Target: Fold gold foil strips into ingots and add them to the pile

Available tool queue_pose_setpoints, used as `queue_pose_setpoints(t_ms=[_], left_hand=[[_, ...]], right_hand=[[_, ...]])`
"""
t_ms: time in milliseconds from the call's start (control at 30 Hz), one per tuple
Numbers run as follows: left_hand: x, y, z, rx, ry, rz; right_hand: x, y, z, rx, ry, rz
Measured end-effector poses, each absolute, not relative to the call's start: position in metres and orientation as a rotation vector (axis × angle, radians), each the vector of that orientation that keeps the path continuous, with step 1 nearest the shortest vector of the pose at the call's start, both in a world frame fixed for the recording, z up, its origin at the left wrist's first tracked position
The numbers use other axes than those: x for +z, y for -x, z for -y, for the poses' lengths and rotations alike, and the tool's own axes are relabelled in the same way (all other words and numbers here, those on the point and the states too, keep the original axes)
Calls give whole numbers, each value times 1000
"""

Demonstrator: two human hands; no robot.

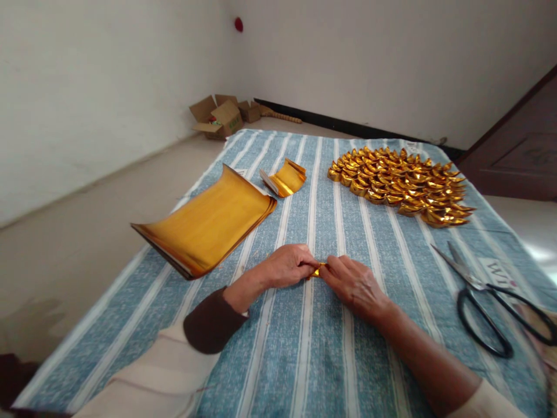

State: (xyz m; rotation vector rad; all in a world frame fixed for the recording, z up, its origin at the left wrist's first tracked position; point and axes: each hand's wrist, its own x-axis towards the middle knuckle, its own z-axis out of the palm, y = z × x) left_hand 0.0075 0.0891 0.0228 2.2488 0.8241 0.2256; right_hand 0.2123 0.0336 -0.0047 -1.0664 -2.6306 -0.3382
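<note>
**Both hands pinch a small, shiny gold foil piece**

The left hand (289, 266) and right hand (354, 287) are each clamped by the fingertips on the small, shiny gold foil piece (319, 270), mostly hidden between them, at the near middle of the bench (278, 360), which is draped in a blue-and-white striped cloth (243, 400). To the left lies a stack of large rectangular gold sheets (209, 217); just beyond it, a smaller curled gold stack (287, 177). Many boat-shaped, folded gold foil pieces (400, 183) crowd the far right. Black-handled metal scissors (477, 283) lie parted at right.
</note>
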Motion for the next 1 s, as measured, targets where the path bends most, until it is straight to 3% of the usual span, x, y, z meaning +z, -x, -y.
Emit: queue_pose_setpoints(t_ms=[1000], left_hand=[[7, -6, -74, 288, -2498, -994]], right_hand=[[-7, -211, -27, -383, 1035, 2622]])
